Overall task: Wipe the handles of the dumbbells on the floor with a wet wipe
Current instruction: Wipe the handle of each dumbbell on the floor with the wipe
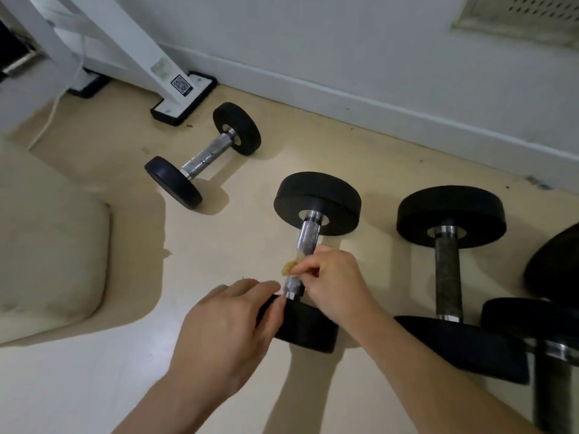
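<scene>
A black dumbbell (316, 205) with a chrome handle (308, 234) lies on the floor in the middle. My right hand (335, 283) pinches a small, soiled wet wipe (289, 267) against the lower part of that handle. My left hand (228, 327) rests with fingers curved over the dumbbell's near weight (308, 332). A smaller dumbbell (203, 156) lies farther back to the left. A bigger dumbbell (451, 277) with a dark rough handle lies to the right.
Another dumbbell (551, 339) sits at the right edge, partly out of frame. A white machine frame with black feet (185, 98) stands at the back left by the wall. A beige cushion (50, 255) lies at the left.
</scene>
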`<state>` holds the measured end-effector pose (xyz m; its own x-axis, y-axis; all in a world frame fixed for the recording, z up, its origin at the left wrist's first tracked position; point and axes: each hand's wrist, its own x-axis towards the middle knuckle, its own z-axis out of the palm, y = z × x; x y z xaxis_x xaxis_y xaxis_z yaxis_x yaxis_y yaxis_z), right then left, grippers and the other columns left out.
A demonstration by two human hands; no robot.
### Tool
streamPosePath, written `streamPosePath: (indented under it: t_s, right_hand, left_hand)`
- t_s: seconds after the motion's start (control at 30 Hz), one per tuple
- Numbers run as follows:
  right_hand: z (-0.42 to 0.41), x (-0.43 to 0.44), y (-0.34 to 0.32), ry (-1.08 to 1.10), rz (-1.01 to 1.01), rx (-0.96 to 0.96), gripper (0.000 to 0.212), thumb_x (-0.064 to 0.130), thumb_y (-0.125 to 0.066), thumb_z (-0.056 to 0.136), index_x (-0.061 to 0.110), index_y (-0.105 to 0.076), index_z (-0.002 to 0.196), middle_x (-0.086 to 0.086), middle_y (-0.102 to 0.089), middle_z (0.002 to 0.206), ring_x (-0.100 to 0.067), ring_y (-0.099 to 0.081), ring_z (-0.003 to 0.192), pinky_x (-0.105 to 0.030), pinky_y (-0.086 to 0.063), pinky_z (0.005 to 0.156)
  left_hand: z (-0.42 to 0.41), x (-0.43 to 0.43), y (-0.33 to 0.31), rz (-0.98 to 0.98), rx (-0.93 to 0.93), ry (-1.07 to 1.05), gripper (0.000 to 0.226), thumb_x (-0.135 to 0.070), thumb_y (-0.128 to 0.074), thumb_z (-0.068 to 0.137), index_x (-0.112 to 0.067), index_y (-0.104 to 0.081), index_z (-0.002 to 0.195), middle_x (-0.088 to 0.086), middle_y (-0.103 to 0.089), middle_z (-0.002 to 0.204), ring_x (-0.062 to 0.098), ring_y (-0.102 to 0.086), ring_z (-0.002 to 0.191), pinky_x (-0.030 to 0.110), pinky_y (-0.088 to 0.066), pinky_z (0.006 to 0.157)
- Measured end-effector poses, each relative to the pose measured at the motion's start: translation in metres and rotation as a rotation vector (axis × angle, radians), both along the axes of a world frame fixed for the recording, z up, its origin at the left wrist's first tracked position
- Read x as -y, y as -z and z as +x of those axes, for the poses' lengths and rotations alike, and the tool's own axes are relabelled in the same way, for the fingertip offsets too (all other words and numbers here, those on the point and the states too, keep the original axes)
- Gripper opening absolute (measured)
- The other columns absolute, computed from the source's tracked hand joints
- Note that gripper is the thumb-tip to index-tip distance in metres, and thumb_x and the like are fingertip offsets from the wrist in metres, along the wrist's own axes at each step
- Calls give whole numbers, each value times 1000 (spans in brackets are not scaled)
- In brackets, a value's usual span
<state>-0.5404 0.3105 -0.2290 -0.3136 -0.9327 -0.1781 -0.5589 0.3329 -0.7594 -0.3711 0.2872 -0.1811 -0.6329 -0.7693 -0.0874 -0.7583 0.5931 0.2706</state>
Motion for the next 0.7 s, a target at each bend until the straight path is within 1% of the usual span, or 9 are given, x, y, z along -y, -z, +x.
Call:
streamPosePath:
  t_s: [0.07, 0.13, 0.23, 0.3, 0.4, 0.5, 0.57, 0.63, 0.7]
  right_hand:
    - [-13, -7, -6, -110, 169, 65, 18, 4, -66, 80, 16, -78, 84, 13, -67, 81, 5, -57, 70, -5, -44, 75]
    - [-26, -11, -11, -81, 295, 265, 17, 0, -68, 79, 13, -76, 86, 10, -67, 73, -4, -61, 68, -14, -51, 72]
    - [-29, -21, -16, 206, 224, 720, 14, -6, -63, 83, 2, -70, 92, -3, -68, 76, -12, -61, 64, -23, -51, 61]
    - [-30, -24, -18, 301, 166, 841, 13, -8, -58, 84, -2, -64, 94, -8, -69, 82, -17, -64, 71, -27, -52, 63]
    - [-31, -25, -21, 398, 120, 918, 12, -4, -61, 84, 4, -63, 92, -13, -70, 90, -24, -70, 78, -30, -56, 63]
    - [-35, -29, -27, 565, 97, 1057, 11, 6, -62, 85, 8, -67, 95, -14, -72, 88, -22, -70, 71, -26, -52, 56]
    - [-39, -34, -27, 741, 47, 1114, 12, 10, -62, 86, 6, -66, 97, -14, -71, 81, -18, -67, 63, -23, -47, 51]
    - [-41, -40, -24, 893, -5, 1056, 6, 8, -59, 87, 7, -62, 92, -10, -67, 70, -14, -61, 56, -22, -46, 49]
    - [-39, -46, -22, 956, -11, 861, 10, 6, -57, 87, 13, -54, 92, -6, -62, 66, -13, -57, 53, -22, -46, 48]
  left_hand:
    - [-12, 10, 2, 24, -23, -39, 31, -48, -32, 88, -32, -57, 81, -13, -60, 75, 12, -51, 70, 27, -44, 61]
    - [-23, 22, 11, 205, -109, -139, 20, -40, -47, 87, -32, -62, 78, -13, -63, 72, 8, -52, 70, 24, -42, 62]
    - [-35, 25, 21, 482, -307, -251, 9, -32, -62, 82, -40, -62, 86, -15, -64, 69, 4, -54, 59, 26, -42, 61]
    - [-44, 27, 24, 533, -338, -191, 22, -38, -68, 80, -45, -59, 98, -17, -66, 78, 3, -55, 57, 25, -46, 63]
    - [-65, 33, 25, 674, -410, -126, 17, -35, -74, 79, -35, -67, 95, -11, -72, 82, 0, -57, 57, 20, -48, 64]
    - [-75, 41, 28, 836, -568, -273, 2, -17, -73, 82, -16, -74, 83, 2, -70, 70, 5, -53, 54, 21, -45, 56]
    - [-76, 43, 32, 919, -605, -373, 6, -12, -70, 85, -10, -75, 83, 7, -67, 67, 11, -51, 53, 24, -44, 55]
    - [-80, 42, 37, 926, -600, -446, 11, -10, -66, 87, -9, -74, 81, 6, -67, 64, 13, -51, 53, 26, -43, 54]
    - [-86, 38, 43, 866, -524, -480, 15, -13, -60, 88, -9, -71, 79, 4, -67, 61, 12, -52, 50, 26, -44, 53]
